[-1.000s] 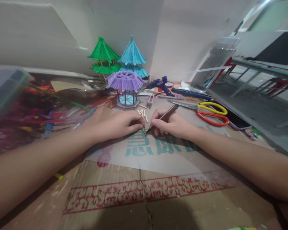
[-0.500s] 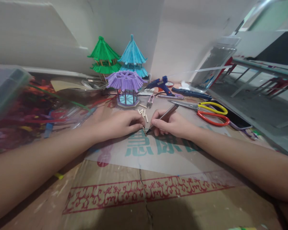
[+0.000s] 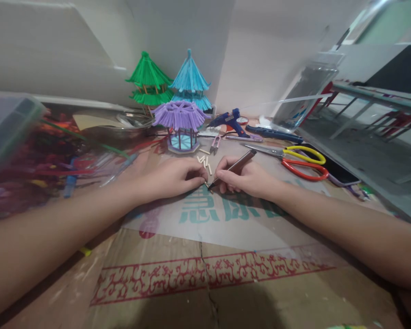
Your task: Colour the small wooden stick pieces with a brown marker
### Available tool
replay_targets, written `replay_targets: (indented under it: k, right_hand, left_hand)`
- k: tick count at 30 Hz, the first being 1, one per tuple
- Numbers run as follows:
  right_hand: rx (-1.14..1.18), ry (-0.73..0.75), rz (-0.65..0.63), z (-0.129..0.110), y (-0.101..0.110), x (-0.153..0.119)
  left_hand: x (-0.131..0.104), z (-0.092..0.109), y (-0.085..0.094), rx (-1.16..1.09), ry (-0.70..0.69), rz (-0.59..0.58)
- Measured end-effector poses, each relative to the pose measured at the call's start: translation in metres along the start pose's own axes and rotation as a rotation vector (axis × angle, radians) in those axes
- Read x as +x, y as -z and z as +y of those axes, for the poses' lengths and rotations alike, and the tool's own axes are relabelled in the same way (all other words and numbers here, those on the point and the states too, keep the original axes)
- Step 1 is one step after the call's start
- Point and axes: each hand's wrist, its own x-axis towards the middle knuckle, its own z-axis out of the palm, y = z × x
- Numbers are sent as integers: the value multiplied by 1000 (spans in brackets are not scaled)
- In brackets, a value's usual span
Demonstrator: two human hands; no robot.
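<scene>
Cardboard (image 3: pixel 157 310) covers the work surface, a purple pavilion (image 3: pixel 180 116) standing at eleven o'clock from the stick (image 3: pixel 211 191). Between the hands, the left hand (image 3: pixel 185 176) pinches that stick's far end; the right hand (image 3: pixel 236 176) grips a pen (image 3: pixel 239 162) slanting in from two o'clock. The stick looks light, stiff and easily snapped; a gentle fingertip pinch near one end should suit.

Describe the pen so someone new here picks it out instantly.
Find the green-lettered whitish sheet below the model pavilions. Over it, the person's right hand holds a dark brown pen, tip down. Unlike the slim purple item lying beyond, it is brown and held.
</scene>
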Motion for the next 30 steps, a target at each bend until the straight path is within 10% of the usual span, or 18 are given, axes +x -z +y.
replay_targets:
  k: [30]
  right_hand:
    - [113,84,285,1,-3,0]
  left_hand:
    - [-5,41,-20,316,190,126]
